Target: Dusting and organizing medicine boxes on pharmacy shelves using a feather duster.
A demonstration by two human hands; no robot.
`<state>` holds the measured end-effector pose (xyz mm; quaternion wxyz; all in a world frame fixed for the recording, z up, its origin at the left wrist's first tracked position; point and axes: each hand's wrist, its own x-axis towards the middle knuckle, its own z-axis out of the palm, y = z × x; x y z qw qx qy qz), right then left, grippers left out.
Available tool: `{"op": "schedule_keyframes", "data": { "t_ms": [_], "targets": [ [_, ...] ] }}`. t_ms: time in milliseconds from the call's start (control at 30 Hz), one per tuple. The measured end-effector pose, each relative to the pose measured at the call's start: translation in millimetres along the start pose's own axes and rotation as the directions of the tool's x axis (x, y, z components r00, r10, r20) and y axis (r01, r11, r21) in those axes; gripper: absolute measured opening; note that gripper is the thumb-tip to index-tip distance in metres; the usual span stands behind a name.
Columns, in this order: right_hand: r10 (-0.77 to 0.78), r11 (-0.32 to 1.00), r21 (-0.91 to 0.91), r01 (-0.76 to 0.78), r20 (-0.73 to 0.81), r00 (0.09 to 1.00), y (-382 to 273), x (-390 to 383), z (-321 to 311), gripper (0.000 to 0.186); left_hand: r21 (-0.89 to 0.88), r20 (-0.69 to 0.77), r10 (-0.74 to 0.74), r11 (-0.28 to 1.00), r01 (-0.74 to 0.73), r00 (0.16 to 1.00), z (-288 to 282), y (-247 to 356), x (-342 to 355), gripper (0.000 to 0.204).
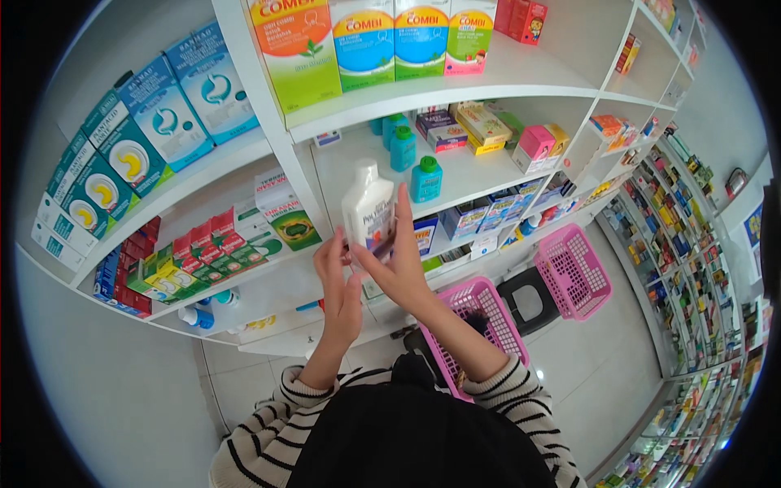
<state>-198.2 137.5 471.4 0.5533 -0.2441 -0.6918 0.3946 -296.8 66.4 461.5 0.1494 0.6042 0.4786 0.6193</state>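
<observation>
A white plastic bottle (368, 207) with a white cap and a printed label is held upright in front of the shelf. My right hand (399, 264) grips its lower right side, fingers along the edge and thumb across the lower front. My left hand (338, 281) steadies the bottle's lower left side with its fingertips. Behind the bottle, small turquoise bottles (403, 149) stand in a group on the shelf board. Another turquoise bottle with a green cap (426, 180) stands just right of my right fingertips.
White shelving (443, 102) curves around the front, with tall combi cartons (366, 45) above and blue-white cartons (199, 85) at left. Red and green boxes (215, 248) fill a lower left shelf. Pink baskets (472, 297) rest low at right, near a black stool (529, 297).
</observation>
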Motion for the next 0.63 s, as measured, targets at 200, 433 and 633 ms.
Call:
{"op": "schedule_keyframes", "data": {
  "t_ms": [200, 433, 633],
  "targets": [
    [-0.077, 0.982, -0.183, 0.041, -0.189, 0.979, 21, 48, 23, 0.093, -0.004, 0.070, -0.152, 0.988, 0.152, 0.986, -19, -16, -33, 0.044],
    [-0.123, 0.938, -0.340, 0.062, -0.161, 0.979, 54, 101, 52, 0.082, 0.047, 0.250, -0.272, 0.962, 0.269, 0.929, -25, -28, -52, 0.038],
    [-0.148, 0.951, -0.298, 0.084, -0.198, 0.969, 95, 135, 59, 0.082, 0.054, 0.305, -0.268, 0.963, 0.265, 0.914, -22, -40, -59, 0.042]
  ]
}}
